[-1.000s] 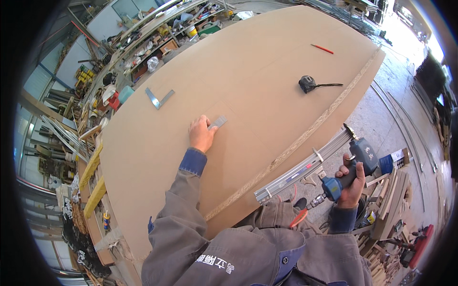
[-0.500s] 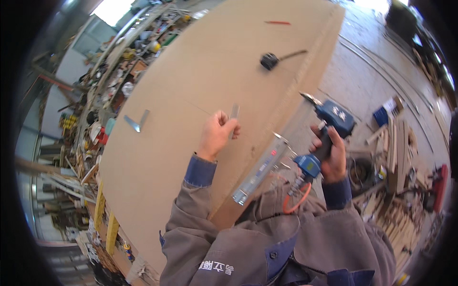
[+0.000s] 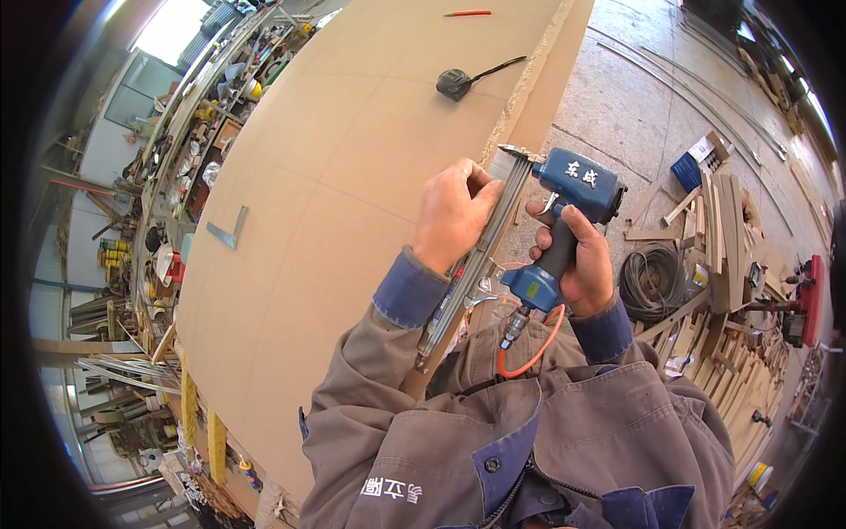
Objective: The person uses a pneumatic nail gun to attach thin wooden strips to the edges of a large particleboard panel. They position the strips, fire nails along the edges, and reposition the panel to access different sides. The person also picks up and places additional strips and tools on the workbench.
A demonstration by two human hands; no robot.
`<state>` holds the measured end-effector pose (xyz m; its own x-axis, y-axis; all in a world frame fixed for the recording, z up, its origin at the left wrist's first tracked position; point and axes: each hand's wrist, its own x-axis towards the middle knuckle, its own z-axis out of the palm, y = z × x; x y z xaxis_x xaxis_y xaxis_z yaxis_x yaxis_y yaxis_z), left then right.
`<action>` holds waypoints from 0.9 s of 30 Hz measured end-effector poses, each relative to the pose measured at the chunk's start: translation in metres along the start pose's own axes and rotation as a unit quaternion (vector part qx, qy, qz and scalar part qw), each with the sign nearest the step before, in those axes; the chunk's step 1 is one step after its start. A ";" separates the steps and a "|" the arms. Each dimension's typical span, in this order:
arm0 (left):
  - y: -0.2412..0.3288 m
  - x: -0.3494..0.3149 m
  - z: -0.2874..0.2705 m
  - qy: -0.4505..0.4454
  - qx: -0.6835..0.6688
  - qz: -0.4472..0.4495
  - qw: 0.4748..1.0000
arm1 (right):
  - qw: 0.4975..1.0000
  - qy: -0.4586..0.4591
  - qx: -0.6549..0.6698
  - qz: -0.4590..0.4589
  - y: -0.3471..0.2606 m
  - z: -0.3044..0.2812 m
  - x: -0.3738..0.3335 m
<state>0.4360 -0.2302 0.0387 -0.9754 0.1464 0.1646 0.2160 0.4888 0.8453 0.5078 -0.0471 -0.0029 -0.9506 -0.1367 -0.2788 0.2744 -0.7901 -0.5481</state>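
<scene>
A blue and black air nail gun (image 3: 579, 183) is in my right hand (image 3: 586, 269), whose fingers wrap its black grip. Its long metal magazine (image 3: 465, 278) lies along the board's edge and shows an opened channel. My left hand (image 3: 451, 212) is pinched closed at the nose end of the magazine. From its fingertips a thin grey strip of nails (image 3: 505, 166) sticks out against the channel; how far it sits inside is hard to see. An orange air hose (image 3: 551, 346) loops from the gun's base. Beneath my left hand is a large tan board (image 3: 308, 212).
On the board lie a black tape measure (image 3: 454, 85), a red pencil (image 3: 467, 13) and a metal square (image 3: 229, 229). Coiled hose (image 3: 652, 278), wood offcuts (image 3: 727, 247) and a blue box (image 3: 701, 161) are on the floor at right. Cluttered shelving (image 3: 211, 145) runs along the left.
My left hand has brought the strip of nails from over the board to the magazine. The gun has shifted left and its magazine channel now shows opened. The view has moved slightly.
</scene>
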 end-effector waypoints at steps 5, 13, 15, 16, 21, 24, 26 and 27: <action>0.014 0.000 0.004 0.048 0.050 0.013 0.998 | 1.000 0.002 -0.004 0.003 -0.002 0.002 -0.001; 0.010 -0.007 0.022 0.053 0.216 0.119 0.968 | 0.999 0.007 -0.020 0.028 0.000 -0.012 -0.001; 0.013 -0.009 0.021 0.023 0.188 0.106 0.976 | 1.000 0.020 -0.015 0.002 0.001 -0.006 -0.002; 0.010 -0.009 0.022 0.012 0.172 0.104 0.979 | 0.998 0.055 0.003 0.011 0.001 0.001 -0.002; -0.007 -0.003 0.025 0.018 0.075 0.070 0.995 | 0.999 0.037 -0.005 0.015 -0.001 -0.001 -0.004; -0.014 0.001 0.021 -0.030 -0.001 -0.014 0.999 | 0.999 0.032 -0.002 0.017 -0.001 -0.002 -0.008; -0.021 0.002 0.021 -0.056 -0.026 -0.031 0.998 | 0.999 0.031 0.007 0.015 0.002 -0.006 -0.009; -0.023 0.003 0.020 -0.070 -0.038 -0.042 0.996 | 0.999 0.032 0.013 0.015 0.004 -0.007 -0.009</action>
<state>0.4295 -0.2233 0.0095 -0.9729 0.2298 0.0239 0.1254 0.4383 0.8900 0.5182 -0.0453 -0.0080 -0.9307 -0.1232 -0.3445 0.2981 -0.8014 -0.5186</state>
